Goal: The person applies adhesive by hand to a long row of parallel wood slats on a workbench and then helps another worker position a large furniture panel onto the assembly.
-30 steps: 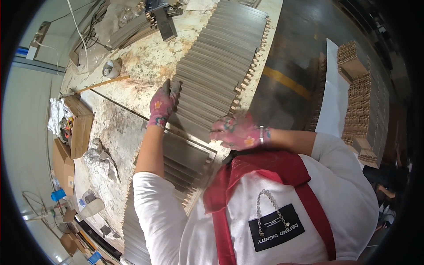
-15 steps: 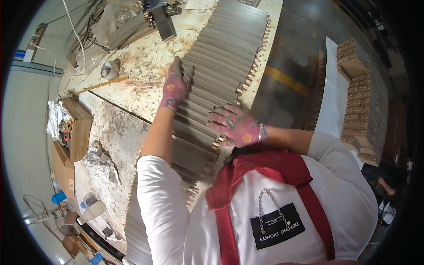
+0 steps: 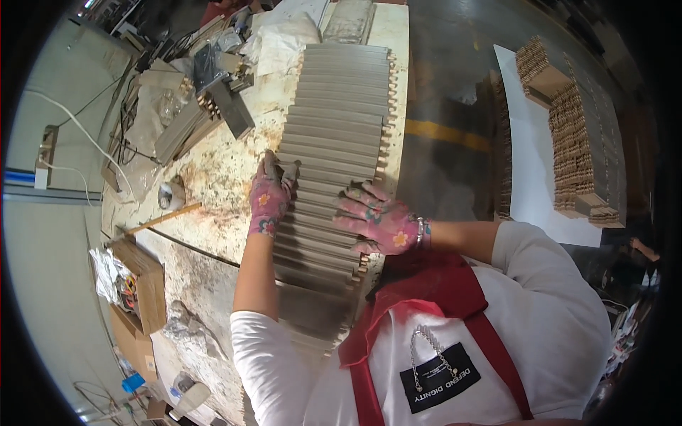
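A long row of thin grey-brown slats (image 3: 330, 128) lies side by side on the worktable, with small pale tabs sticking out along the right ends. My left hand (image 3: 273, 190), in a pink flowered glove with grey-soiled fingertips, rests against the row's left edge, fingers stretched forward and thumb over the slats. Across the right part of the row lies my right hand (image 3: 380, 219) in a matching glove, palm down and fingers spread. Neither hand grips a slat that I can see. A wider flat brown surface (image 3: 305, 305) shows nearer to me, partly hidden by my arm.
The stained worktable (image 3: 206, 248) carries a tape roll (image 3: 170, 195), a wooden stick (image 3: 167, 219), crumpled plastic (image 3: 192, 334) and a cardboard box (image 3: 145, 284). Loose bars (image 3: 231, 110) lie at the far left. Stacked brown pieces (image 3: 572, 135) stand on a white sheet to the right.
The view has shifted, showing more of the table's far end. My left hand has come nearer, almost level with my right. Both hands stay on the slats.
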A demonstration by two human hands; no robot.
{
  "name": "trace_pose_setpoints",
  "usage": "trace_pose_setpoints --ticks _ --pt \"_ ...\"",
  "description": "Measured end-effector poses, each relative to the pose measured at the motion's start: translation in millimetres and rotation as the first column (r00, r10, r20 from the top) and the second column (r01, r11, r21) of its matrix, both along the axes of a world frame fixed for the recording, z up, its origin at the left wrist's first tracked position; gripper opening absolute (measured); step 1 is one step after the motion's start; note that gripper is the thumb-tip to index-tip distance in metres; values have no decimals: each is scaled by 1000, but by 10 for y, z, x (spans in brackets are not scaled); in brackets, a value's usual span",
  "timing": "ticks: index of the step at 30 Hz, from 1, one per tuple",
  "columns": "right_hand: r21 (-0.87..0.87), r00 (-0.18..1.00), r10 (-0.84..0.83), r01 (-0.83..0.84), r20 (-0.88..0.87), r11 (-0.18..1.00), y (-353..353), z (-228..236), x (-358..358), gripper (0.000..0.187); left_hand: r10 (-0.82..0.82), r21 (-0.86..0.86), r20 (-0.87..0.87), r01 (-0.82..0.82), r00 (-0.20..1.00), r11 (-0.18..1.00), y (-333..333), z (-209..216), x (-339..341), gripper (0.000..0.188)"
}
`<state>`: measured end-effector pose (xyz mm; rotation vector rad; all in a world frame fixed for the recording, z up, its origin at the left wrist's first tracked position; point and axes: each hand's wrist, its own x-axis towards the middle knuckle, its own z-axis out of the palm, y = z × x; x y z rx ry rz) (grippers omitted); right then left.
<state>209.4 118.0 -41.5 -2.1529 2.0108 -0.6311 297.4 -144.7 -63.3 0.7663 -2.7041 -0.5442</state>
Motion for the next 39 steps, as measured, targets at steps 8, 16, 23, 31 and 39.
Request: trace_pose_setpoints --ticks 8,16,23,31,39 --pt "89 973 -152 169 -173 982 -404 -34 -532 62 -100 -220 -286 37 953 975 121 133 -482 45" --pt "-58 984 -20 10 -176 998 -427 -26 -533 60 366 -168 -315 -431 876 887 672 453 986 79" --pt "-34 811 361 -390 461 920 -330 383 47 57 945 -139 -288 -983 153 117 2277 419 4555 60" --pt "195 690 326 -562 646 804 -382 10 1834 67 969 -359 201 -910 142 208 2912 364 5424 62" --pt "204 868 259 -370 423 907 -358 -90 2293 80 958 -372 262 -904 117 212 2906 177 5405 71"
